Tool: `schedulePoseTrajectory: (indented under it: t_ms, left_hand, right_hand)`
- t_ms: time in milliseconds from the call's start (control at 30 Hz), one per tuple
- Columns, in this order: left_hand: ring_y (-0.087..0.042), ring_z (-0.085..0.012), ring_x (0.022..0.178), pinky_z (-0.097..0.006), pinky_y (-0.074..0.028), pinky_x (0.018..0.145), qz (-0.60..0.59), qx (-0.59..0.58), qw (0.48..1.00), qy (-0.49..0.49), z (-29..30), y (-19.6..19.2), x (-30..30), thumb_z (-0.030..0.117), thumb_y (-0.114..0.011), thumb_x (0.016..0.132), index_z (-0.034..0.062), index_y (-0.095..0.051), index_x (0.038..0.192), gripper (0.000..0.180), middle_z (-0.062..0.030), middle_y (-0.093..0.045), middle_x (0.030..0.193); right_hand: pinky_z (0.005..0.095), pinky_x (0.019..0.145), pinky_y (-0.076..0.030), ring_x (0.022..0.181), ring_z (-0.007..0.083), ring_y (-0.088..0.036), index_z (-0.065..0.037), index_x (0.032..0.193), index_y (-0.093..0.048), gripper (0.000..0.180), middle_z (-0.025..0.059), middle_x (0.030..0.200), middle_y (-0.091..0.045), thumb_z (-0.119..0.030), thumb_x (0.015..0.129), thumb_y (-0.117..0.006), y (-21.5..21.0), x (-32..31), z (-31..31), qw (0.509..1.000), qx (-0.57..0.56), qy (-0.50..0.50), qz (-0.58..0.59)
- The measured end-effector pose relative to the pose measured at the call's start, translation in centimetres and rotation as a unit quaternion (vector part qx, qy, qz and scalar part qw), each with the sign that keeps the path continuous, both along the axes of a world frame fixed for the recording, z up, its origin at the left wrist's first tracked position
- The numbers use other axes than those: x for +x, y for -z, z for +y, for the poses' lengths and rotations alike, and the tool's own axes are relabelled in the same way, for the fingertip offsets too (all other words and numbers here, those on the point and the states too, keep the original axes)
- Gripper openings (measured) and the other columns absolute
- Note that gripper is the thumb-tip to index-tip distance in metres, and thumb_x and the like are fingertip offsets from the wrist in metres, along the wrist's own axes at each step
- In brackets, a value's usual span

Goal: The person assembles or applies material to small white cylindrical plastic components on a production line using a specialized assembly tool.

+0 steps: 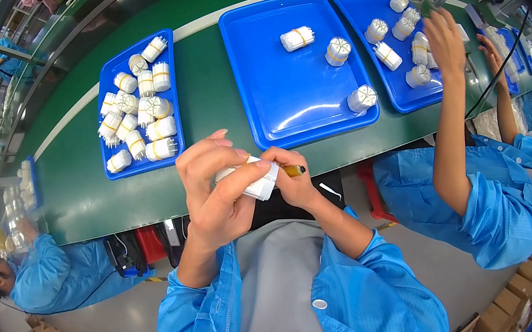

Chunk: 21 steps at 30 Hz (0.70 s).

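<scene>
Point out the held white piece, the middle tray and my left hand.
White piece (262,188): head view, on its uncovered side.
Middle tray (280,84): head view, on its bare floor.
Left hand (210,192): head view, middle of the hand.

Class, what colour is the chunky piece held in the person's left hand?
The chunky piece looks white, best seen in the head view.

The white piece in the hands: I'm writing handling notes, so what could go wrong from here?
The white piece might slip from the left hand; in this view it appears near the front edge of the green bench, so it could fall. The right hand also holds a slim yellowish tool, which could be fumbled. The white bundles heaped in the left blue tray lie at mixed angles, so a bump might tip one out.
</scene>
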<state>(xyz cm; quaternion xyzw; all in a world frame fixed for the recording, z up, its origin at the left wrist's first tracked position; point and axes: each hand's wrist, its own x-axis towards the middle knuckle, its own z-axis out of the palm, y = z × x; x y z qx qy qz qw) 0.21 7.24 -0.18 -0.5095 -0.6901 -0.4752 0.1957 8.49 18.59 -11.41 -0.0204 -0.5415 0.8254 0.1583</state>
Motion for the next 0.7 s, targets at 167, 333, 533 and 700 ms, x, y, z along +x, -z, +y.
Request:
schedulePoseTrajectory:
  t_ms: [167,333,533,700]
  left_hand:
    - [-0.053,-0.0271,0.095,-0.042,-0.05,0.083,-0.028,-0.028,0.999,-0.01,-0.5,-0.3,-0.1,-0.008,-0.064,0.055,0.0067,-0.068,0.103,0.05,-0.0105,-0.051,0.103]
    - [-0.053,-0.0241,0.095,-0.035,-0.046,0.079,-0.074,-0.041,0.996,-0.023,-1.0,0.0,0.1,-0.007,-0.065,0.056,0.0039,-0.067,0.107,0.052,-0.0108,-0.05,0.105]
    - [-0.055,-0.0256,0.099,-0.035,-0.048,0.083,-0.132,-0.027,0.991,-0.024,-0.7,-0.2,0.3,-0.008,-0.065,0.059,0.0026,-0.064,0.11,0.053,-0.015,-0.053,0.109]
    - [-0.061,-0.0264,0.099,-0.036,-0.049,0.087,-0.233,0.006,0.971,0.053,-0.8,1.3,0.2,-0.007,-0.066,0.064,-0.0008,-0.056,0.116,0.053,-0.0181,-0.06,0.111]
  right_hand:
    - [0.0228,0.048,-0.029,0.054,0.003,-0.037,-0.001,0.09,-0.058,0.022,-0.0041,0.061,-0.045,-0.02,0.099,-0.053,0.3,0.0,-0.2,1.0,-0.003,0.008,0.002]
    - [0.0229,0.048,-0.029,0.053,0.0032,-0.037,-0.001,0.089,-0.058,0.022,-0.0039,0.061,-0.045,-0.02,0.099,-0.053,-0.4,0.1,-0.1,1.0,-0.017,-0.002,-0.012]
    - [0.024,0.049,-0.03,0.052,0.0052,-0.038,-0.001,0.083,-0.057,0.031,-0.002,0.059,-0.045,-0.025,0.101,-0.049,-0.8,0.4,0.3,1.0,-0.014,-0.01,-0.015]
    - [0.0291,0.051,-0.03,0.047,0.0135,-0.034,-0.009,0.064,-0.043,0.049,0.0031,0.055,-0.047,-0.035,0.104,-0.032,-3.6,1.0,1.2,0.979,-0.071,0.105,0.157]
